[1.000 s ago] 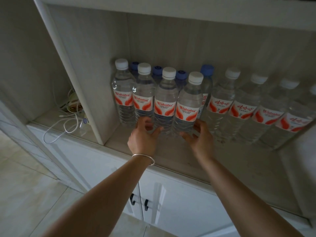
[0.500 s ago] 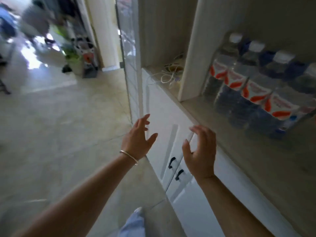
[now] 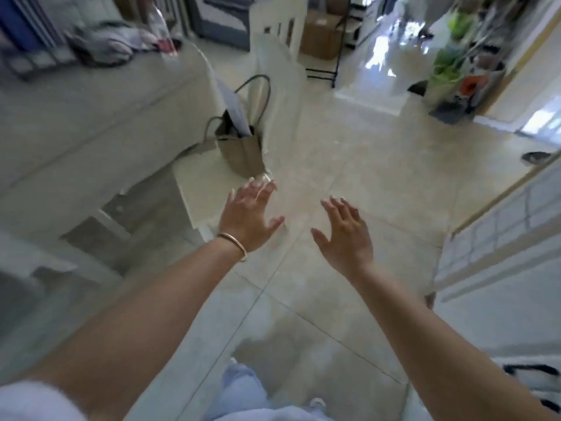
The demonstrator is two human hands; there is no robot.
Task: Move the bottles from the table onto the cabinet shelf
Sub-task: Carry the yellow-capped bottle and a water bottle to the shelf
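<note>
Both our left hand and right hand are reaching out with fingers spread, holding nothing, above the pale tiled floor. One clear plastic bottle is standing blurred on the white table far left.

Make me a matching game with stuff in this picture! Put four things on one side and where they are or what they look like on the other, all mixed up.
Things:
1. left hand
2. right hand
3. bag
4. bottle

Descriptions:
A. stands on the floor beside the table
B. bare wrist, fingers spread, holds nothing
C. on the table, far off at the top left
D. bracelet on its wrist, holds nothing

Pairs: 1-D, 2-B, 3-A, 4-C
</note>
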